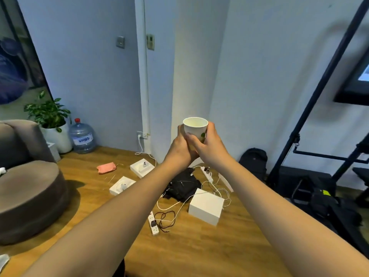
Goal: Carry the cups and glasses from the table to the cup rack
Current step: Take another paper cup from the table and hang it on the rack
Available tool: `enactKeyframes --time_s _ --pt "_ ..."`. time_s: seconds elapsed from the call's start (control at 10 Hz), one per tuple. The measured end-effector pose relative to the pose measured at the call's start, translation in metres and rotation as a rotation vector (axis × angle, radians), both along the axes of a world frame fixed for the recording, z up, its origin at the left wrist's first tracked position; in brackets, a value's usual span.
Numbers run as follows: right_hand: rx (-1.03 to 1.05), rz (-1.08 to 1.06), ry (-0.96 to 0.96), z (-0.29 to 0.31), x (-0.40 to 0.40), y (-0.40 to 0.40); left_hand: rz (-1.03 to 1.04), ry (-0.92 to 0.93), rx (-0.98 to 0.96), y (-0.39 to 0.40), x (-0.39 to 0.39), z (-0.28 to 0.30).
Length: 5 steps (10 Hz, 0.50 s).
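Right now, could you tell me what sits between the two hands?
In the head view, a white paper cup, upright, held between the left hand and right hand.

Pale blue-grey walls meet a white corner column. The wooden floor carries a brown round seat at left. A potted plant and water jug stand against the wall. A black stand leans at right.
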State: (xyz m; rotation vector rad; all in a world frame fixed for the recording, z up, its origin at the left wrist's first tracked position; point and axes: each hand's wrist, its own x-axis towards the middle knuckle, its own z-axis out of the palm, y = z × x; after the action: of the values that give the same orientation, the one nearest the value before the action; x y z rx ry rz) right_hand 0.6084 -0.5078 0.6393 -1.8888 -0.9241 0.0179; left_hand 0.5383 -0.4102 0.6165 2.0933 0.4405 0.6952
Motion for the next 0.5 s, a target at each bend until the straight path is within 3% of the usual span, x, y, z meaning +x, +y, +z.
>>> enactKeyframes --time_s 0.3,0.5 --pt "0.014 -0.277 -0.004 0.022 0.021 -0.082 -0.266 0.020 0.040 -0.065 0.063 0.016" --pt "0.011 -0.495 0.010 0.018 0.011 -0.176 -0.525 0.005 0.011 -0.151 0.079 0.013"
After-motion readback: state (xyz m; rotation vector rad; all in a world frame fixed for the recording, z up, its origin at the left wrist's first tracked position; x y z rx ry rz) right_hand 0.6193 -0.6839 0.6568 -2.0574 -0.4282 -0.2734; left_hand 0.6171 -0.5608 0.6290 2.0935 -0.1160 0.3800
